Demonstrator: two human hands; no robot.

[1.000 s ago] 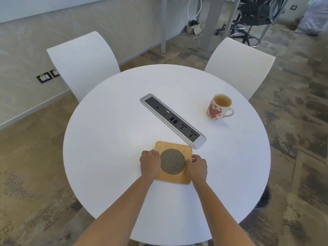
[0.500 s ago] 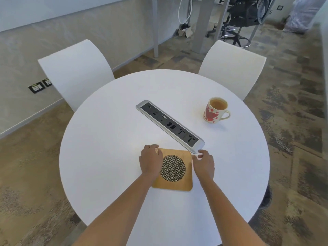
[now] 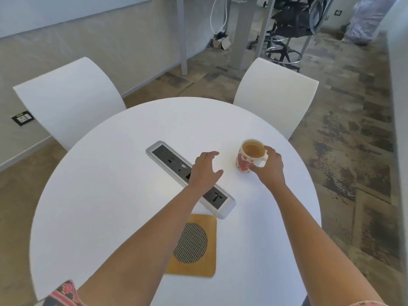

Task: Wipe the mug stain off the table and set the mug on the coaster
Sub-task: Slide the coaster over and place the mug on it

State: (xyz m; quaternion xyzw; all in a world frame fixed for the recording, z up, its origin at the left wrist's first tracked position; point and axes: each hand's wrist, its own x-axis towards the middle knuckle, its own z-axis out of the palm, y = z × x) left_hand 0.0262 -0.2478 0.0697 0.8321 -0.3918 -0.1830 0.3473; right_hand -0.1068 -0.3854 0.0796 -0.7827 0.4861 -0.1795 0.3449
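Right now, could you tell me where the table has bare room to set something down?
The widest bare stretch of the table lies left of the power strip and the coaster. The far side by the chairs is bare too. It is crowded between the strip and the mug, where the left hand hovers and the right hand meets the mug.

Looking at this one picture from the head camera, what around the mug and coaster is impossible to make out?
- Mug handle: mostly covered by the right hand; the grip cannot be judged.
- Table under the mug: hidden by the mug, so any stain there is unseen.
- Coaster: its left side is crossed by the left forearm.
- Power strip: its middle is covered by the left hand.
- No cloth is in view.
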